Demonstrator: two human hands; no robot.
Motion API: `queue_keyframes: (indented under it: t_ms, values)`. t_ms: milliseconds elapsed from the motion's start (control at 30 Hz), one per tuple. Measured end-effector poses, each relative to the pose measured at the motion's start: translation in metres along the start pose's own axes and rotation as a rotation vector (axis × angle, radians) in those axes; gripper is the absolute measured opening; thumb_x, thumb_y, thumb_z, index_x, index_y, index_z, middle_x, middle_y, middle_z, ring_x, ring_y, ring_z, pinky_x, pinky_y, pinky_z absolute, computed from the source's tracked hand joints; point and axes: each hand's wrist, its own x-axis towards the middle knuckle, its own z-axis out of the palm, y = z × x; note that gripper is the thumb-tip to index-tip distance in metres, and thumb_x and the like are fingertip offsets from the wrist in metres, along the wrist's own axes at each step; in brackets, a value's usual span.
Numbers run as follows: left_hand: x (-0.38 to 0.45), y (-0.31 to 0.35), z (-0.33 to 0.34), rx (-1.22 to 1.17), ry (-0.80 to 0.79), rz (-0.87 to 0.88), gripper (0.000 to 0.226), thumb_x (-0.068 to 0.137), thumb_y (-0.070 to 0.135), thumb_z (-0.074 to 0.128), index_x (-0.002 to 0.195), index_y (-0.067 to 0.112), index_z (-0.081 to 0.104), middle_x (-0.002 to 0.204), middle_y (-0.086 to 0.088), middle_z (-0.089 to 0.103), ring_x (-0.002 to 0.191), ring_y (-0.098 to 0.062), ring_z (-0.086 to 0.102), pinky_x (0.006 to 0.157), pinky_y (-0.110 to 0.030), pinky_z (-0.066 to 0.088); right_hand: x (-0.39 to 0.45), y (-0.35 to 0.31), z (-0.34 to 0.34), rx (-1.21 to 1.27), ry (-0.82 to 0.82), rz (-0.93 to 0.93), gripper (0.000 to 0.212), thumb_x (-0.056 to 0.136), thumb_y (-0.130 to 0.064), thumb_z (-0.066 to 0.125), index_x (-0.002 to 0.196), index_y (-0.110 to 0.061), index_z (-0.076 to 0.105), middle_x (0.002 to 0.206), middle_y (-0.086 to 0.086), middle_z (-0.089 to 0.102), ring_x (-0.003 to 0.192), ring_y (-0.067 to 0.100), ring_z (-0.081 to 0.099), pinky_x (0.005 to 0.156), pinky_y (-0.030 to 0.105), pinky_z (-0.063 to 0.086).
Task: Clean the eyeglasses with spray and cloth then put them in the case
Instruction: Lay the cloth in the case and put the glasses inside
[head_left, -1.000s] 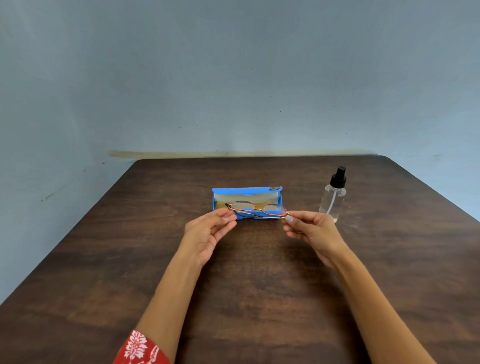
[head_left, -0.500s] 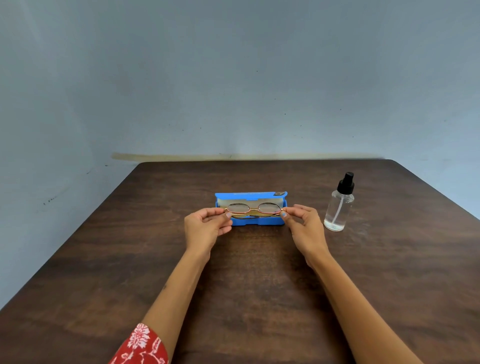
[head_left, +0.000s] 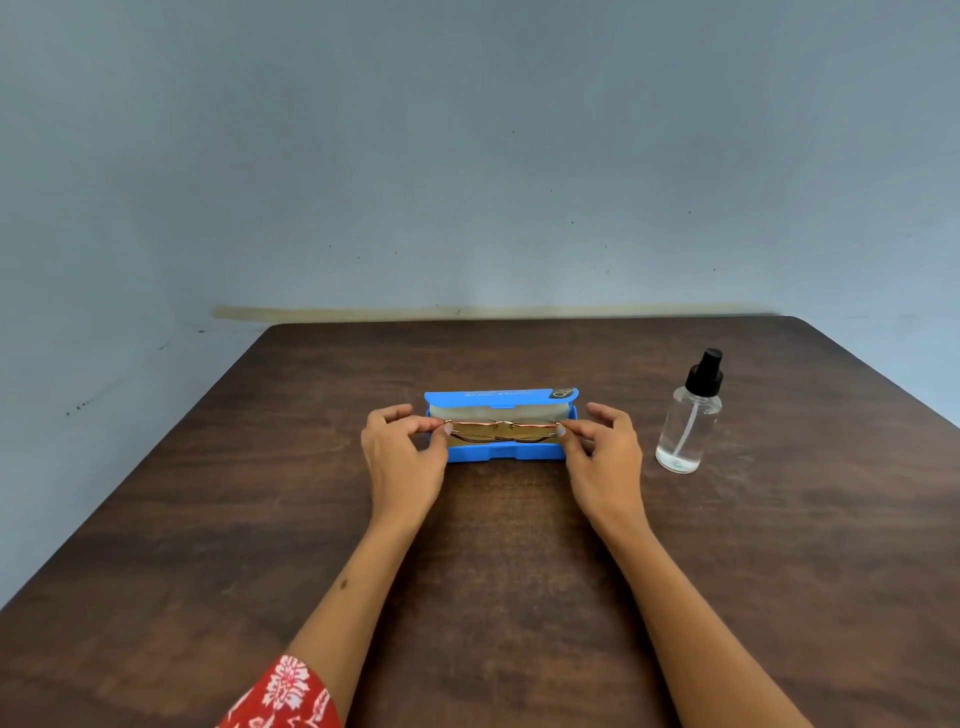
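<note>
Since the earlier frames the glasses (head_left: 501, 432) have been carried up-frame from in front of the case (head_left: 501, 453) and lowered into its open tray; the hands have followed in.

Handling: thin metal frame, judged light, springy and easily bent; lenses smear and scratch. Best taken at the outer ends near the hinges, never on the lenses.

Grip: exactly that. The left end is pinched between thumb and forefinger of the left hand (head_left: 402, 457), the right end the same way by the right hand (head_left: 605, 460). Remaining fingers are loosely curled and lifted clear. Both pinches are narrow, closed on the frame only.

Glasses are folded, lying level along the tray at frame centre, over a beige lining or cloth (cannot be told which). Whether fully seated cannot be told. Lid stands open behind.

Spray bottle (head_left: 688, 415) is upright, right of centre, well apart from the case, on the table (head_left: 208, 519). Sleeve (head_left: 285, 693) at lower left.
</note>
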Motion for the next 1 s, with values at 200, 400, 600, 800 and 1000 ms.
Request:
queue_keyframes:
  t_ms: [200, 400, 600, 800, 1000]
  values:
    - [0.001, -0.002, 0.007, 0.039, 0.027, 0.056, 0.014, 0.082, 0.016, 0.069, 0.094, 0.011, 0.072, 0.124, -0.005, 0.05, 0.118, -0.017, 0.041, 0.088, -0.017, 0.026, 0.002, 0.0, 0.003, 0.013, 0.036, 0.001, 0.023, 0.089, -0.014, 0.062, 0.109, -0.006, 0.069, 0.128, 0.005, 0.049, 0.112, 0.023, 0.054, 0.097, 0.036, 0.046]
    - [0.002, -0.007, 0.01, 0.111, -0.002, 0.073, 0.02, 0.083, 0.015, 0.067, 0.099, 0.005, 0.072, 0.126, -0.009, 0.051, 0.118, -0.02, 0.045, 0.089, -0.017, 0.03, 0.001, -0.004, 0.001, -0.006, 0.035, 0.03, 0.023, 0.086, -0.012, 0.066, 0.108, -0.006, 0.069, 0.127, 0.004, 0.051, 0.111, 0.018, 0.055, 0.094, 0.031, 0.049]
    - [-0.003, -0.006, 0.01, 0.007, 0.032, 0.1, 0.022, 0.075, 0.011, 0.069, 0.097, 0.011, 0.069, 0.114, -0.003, 0.052, 0.103, -0.016, 0.057, 0.089, -0.031, 0.05, -0.004, -0.013, -0.005, 0.13, 0.18, 0.053, 0.02, 0.081, -0.009, 0.066, 0.099, -0.016, 0.06, 0.103, -0.002, 0.057, 0.09, 0.006, 0.056, 0.074, 0.019, 0.051]
    - [0.001, -0.002, 0.011, -0.313, 0.083, -0.103, 0.035, 0.087, 0.018, 0.058, 0.12, 0.014, 0.046, 0.125, -0.006, 0.052, 0.116, -0.018, 0.052, 0.09, -0.029, 0.044, 0.001, -0.016, -0.003, 0.296, 0.174, 0.115, 0.049, 0.093, -0.039, 0.051, 0.133, -0.012, 0.041, 0.126, 0.005, 0.053, 0.111, 0.015, 0.054, 0.088, 0.023, 0.045]
    - [0.008, 0.015, 0.022, -0.462, -0.11, -0.214, 0.062, 0.094, 0.052, 0.034, 0.147, 0.021, 0.023, 0.149, 0.0, 0.034, 0.135, -0.014, 0.032, 0.1, -0.023, 0.023, 0.014, -0.014, 0.005, 0.172, -0.037, 0.076, 0.081, 0.076, -0.079, 0.034, 0.14, -0.029, 0.037, 0.133, 0.001, 0.053, 0.117, 0.017, 0.052, 0.099, 0.041, 0.043]
